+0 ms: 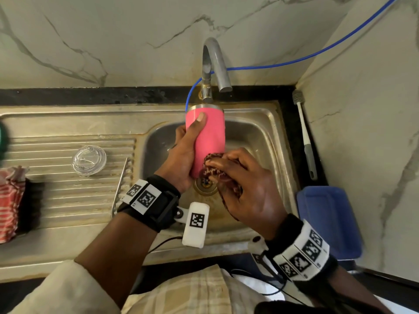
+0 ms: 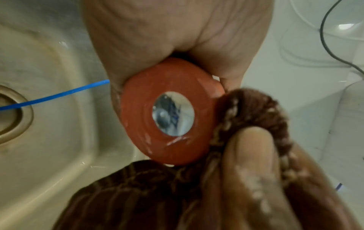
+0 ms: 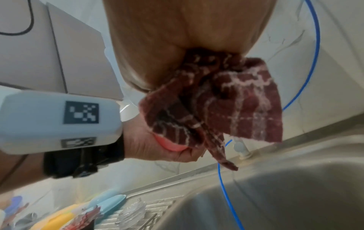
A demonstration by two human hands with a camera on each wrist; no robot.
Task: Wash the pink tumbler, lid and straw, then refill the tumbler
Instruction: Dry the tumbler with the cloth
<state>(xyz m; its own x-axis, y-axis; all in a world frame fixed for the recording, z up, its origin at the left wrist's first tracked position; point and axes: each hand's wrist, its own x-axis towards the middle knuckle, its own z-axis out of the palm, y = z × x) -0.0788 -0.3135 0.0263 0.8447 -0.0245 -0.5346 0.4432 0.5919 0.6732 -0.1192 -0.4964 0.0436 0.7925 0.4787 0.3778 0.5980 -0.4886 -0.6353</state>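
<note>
My left hand (image 1: 183, 155) grips the pink tumbler (image 1: 209, 132) and holds it tilted over the sink basin (image 1: 260, 137), steel rim toward the tap (image 1: 213, 64). My right hand (image 1: 244, 184) bunches a dark red patterned cloth (image 1: 212, 166) against the tumbler's lower end. In the left wrist view the tumbler's base (image 2: 167, 112) shows a shiny round centre, with the sudsy cloth (image 2: 256, 112) pressed beside it. In the right wrist view the cloth (image 3: 216, 105) hangs from my palm. The clear lid (image 1: 89, 160) and metal straw (image 1: 120, 186) lie on the drainboard.
A long-handled brush (image 1: 305, 137) lies on the black counter right of the sink. A blue plastic container (image 1: 328, 220) sits at the near right. A red striped cloth (image 1: 9, 200) lies at the drainboard's left end. A thin blue hose (image 1: 317, 53) runs behind the tap.
</note>
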